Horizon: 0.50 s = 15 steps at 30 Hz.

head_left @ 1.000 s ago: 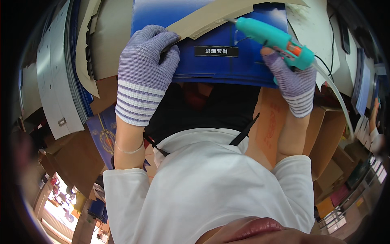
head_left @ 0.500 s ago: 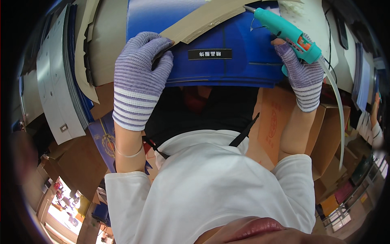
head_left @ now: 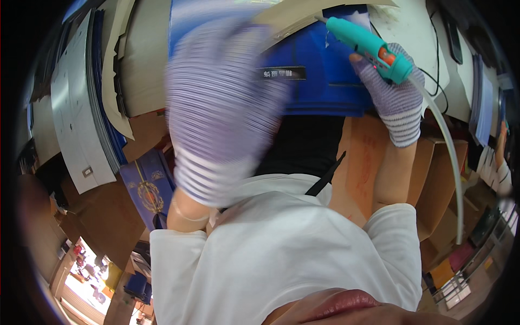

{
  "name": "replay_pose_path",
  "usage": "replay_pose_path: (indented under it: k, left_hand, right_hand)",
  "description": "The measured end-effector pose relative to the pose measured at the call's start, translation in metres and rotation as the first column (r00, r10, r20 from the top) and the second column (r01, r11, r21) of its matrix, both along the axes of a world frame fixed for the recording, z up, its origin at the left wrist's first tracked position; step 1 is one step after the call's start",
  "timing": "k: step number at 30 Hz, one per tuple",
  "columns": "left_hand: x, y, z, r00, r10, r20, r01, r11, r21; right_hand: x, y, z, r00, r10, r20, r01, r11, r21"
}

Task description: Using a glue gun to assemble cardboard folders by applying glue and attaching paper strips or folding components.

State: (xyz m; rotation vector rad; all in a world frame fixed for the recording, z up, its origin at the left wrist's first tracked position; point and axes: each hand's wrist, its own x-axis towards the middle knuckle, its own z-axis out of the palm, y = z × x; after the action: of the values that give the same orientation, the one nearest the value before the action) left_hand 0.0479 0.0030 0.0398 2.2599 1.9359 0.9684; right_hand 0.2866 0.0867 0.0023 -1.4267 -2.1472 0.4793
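Note:
My right hand (head_left: 398, 100), in a striped purple-and-white knit glove, grips a teal glue gun (head_left: 352, 40). A long whitish glue stick (head_left: 450, 149) trails from its back end. The gun's nozzle points left, beside the edge of a curved beige cardboard strip (head_left: 295, 20). That strip lies across a stack of glossy blue sheets (head_left: 341, 98) bearing a small black label (head_left: 295, 73). Raised close to the camera, my left hand (head_left: 222, 108) wears the same glove and is smeared by motion. It covers the left part of the sheets and the strip's left end; its fingers cannot be made out.
Grey-white boards (head_left: 76, 119) are stacked at the left, beside another notched beige strip (head_left: 110, 81). A purple-blue printed piece (head_left: 149, 187) is near my left forearm. An open cardboard box (head_left: 433, 189) stands at the right. A dark phone-like object (head_left: 454, 40) lies at the far right.
My left hand has left the strip's left end and come up toward the camera, blurred. My right hand has shifted slightly left with the glue gun.

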Motion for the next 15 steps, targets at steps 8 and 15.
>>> replay_pose_path:
  k: [8, 15]
  left_hand:
    - [0.172, 0.034, 0.001, 0.8, -0.354, 0.485, 0.23, 0.927, 0.297]
    - [0.091, 0.035, -0.001, 0.898, -0.396, 0.193, 0.324, 0.89, 0.32]
  right_hand:
    - [-0.086, -0.017, 0.059, 0.635, -0.561, -0.53, 0.571, 0.804, -0.166]
    - [-0.013, 0.003, 0.013, 0.952, 0.278, -0.127, -0.197, 0.875, 0.442]
